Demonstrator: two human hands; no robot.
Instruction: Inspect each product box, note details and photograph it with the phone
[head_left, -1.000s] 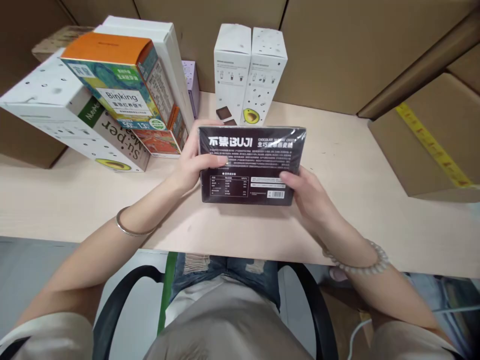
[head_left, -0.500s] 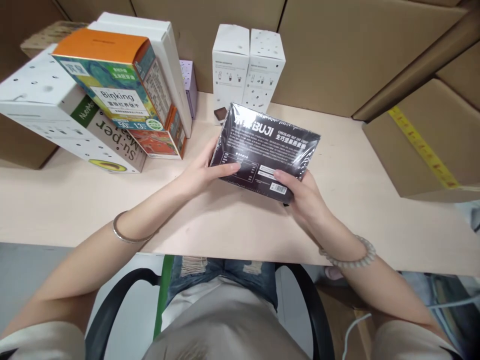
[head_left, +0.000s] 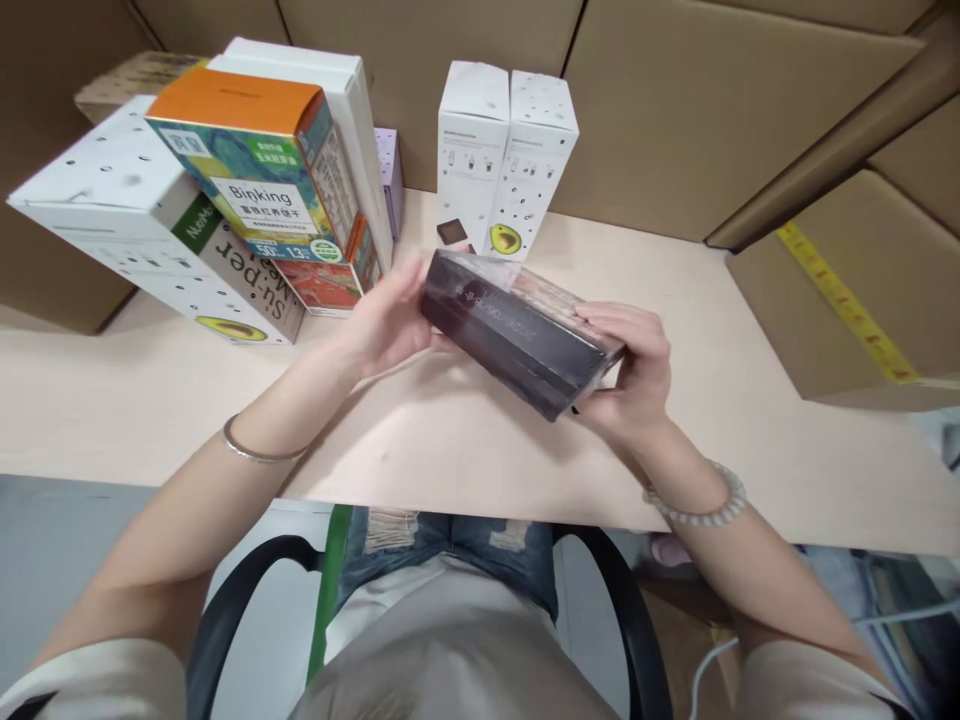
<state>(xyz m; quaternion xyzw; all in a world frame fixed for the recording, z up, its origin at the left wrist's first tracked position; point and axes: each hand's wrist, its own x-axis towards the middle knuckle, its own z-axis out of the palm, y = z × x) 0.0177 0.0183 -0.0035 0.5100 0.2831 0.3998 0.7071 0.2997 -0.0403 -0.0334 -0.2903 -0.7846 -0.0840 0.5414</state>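
A dark, film-wrapped chocolate oat crisp box is held above the table, tilted so that its narrow side with a printed date faces me. My left hand grips the box's left end, the fingers partly hidden and slightly blurred. At the right end, my right hand has its fingers over the top face and its thumb underneath. Behind the box stand two slim white cartons side by side. To the left of my left hand is an orange-topped Binking biscuit box, stacked on another orange box.
A white Su-per Meal carton leans at the left, with a tall white box and a purple box behind. A cardboard box with yellow tape sits at the right. Cardboard panels wall the table's back.
The dark box has turned from its printed back to its narrow side. My right hand's fingers have moved onto its top face. The view has shifted slightly.
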